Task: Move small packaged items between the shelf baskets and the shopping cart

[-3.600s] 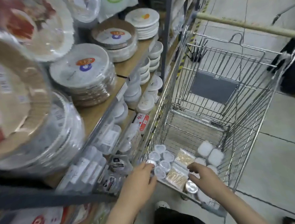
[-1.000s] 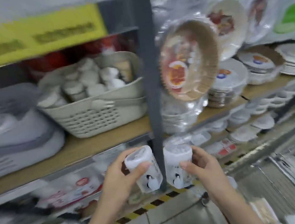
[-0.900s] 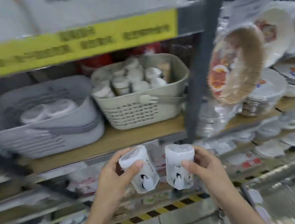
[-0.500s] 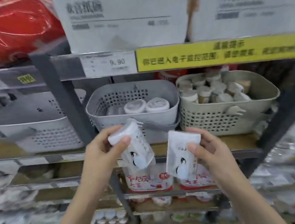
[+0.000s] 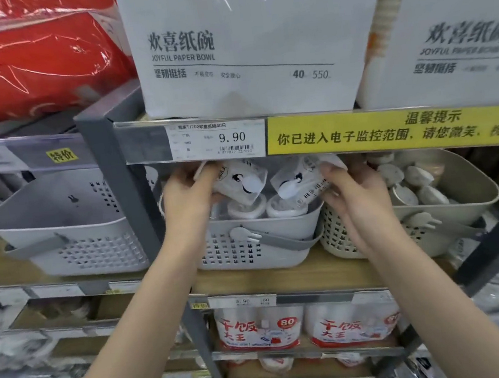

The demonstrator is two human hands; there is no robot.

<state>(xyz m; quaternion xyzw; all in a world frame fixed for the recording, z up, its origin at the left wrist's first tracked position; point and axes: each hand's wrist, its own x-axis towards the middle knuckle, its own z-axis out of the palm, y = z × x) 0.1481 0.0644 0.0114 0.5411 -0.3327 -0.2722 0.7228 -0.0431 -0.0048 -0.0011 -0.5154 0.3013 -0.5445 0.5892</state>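
My left hand (image 5: 186,196) and right hand (image 5: 359,194) each grip a white packet (image 5: 237,180) (image 5: 299,182) — tilted over the grey basket (image 5: 278,232).

Two bare forearms, no sleeves, left grip (image 5: 184,193), right grip (image 5: 356,189)

- One view only, from a camera worn on the person's head, facing straight into the shelf (image 5: 284,278) rather than down at the floor.
- It sits close: the middle grey basket (image 5: 248,242) fills the centre, and the price rail (image 5: 217,139) above that basket runs across the upper half.
- Both forearms rise from the bottom edge toward that basket.
- Wide-angle bending curves the shelf lines left and right of the basket.
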